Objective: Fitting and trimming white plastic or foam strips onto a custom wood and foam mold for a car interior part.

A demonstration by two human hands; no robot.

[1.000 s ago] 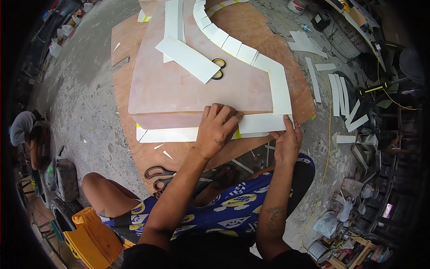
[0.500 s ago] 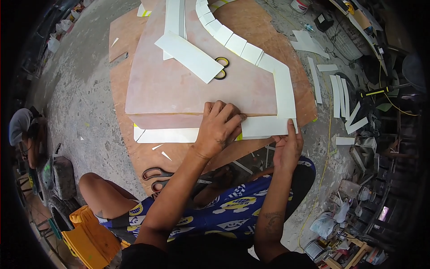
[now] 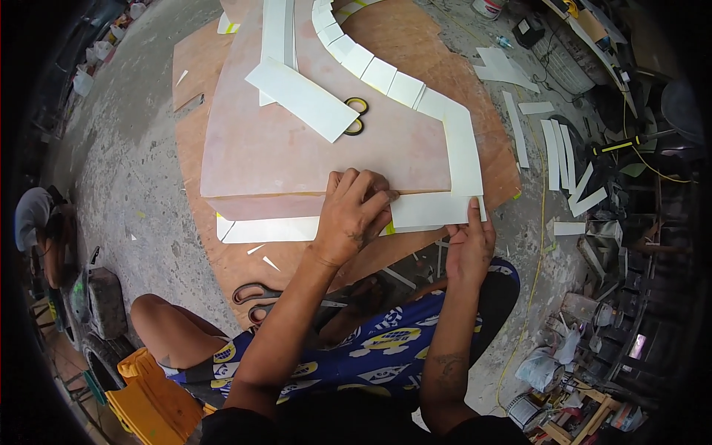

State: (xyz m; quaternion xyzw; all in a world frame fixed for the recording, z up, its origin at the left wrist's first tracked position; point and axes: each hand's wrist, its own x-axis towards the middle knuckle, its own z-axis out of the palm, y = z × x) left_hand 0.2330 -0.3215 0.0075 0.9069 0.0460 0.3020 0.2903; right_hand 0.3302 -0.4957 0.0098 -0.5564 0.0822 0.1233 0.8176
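Observation:
A pale pinkish panel [image 3: 297, 159] lies on a brown board, with white card pieces along its curved and right edges. Along its near edge runs a white card strip [image 3: 429, 211]. My left hand [image 3: 352, 215] is closed, its fingers bent at the strip's left end. At the strip's right end, my right hand [image 3: 471, 248] pinches the corner, one finger on top and the rest partly under it. A further white strip [image 3: 271, 231] lies to the left of my left hand. Small black-and-yellow scissors [image 3: 356, 116] lie on the panel, partly beneath a loose white card piece [image 3: 302, 100].
The brown board [image 3: 489, 141] extends past the panel. Large dark-handled scissors [image 3: 256, 294] lie near my left forearm, their blades partly hidden. Cut white strips [image 3: 554, 156] are scattered on the concrete floor at right. A yellow chair-like object [image 3: 152, 393] stands at lower left; another person [image 3: 44, 230] is at far left.
The view has shifted slightly, moving the panel a little left in the picture. Both hands stay at the same ends of the white card strip.

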